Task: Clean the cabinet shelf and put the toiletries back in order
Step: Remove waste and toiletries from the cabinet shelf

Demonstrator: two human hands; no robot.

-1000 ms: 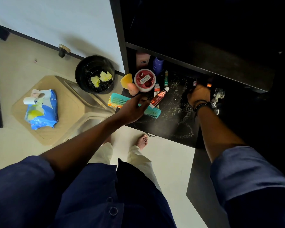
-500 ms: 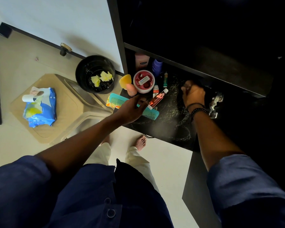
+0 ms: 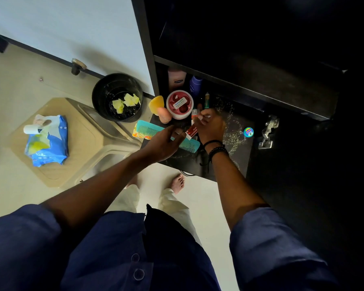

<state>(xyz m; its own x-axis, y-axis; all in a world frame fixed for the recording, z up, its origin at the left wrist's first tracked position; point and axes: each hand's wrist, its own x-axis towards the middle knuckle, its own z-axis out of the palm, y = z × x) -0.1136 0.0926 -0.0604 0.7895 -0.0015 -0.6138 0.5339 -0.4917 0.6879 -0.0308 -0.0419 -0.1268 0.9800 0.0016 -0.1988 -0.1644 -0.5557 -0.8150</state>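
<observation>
Wipes pack sits on the stool, bin next to it. On the dusty shelf the comb lies under the left hand, fingers loosely curled, can't tell if it's gripping. Right hand is pinching the red tube, just below the jar. Small tin sits off right.
</observation>
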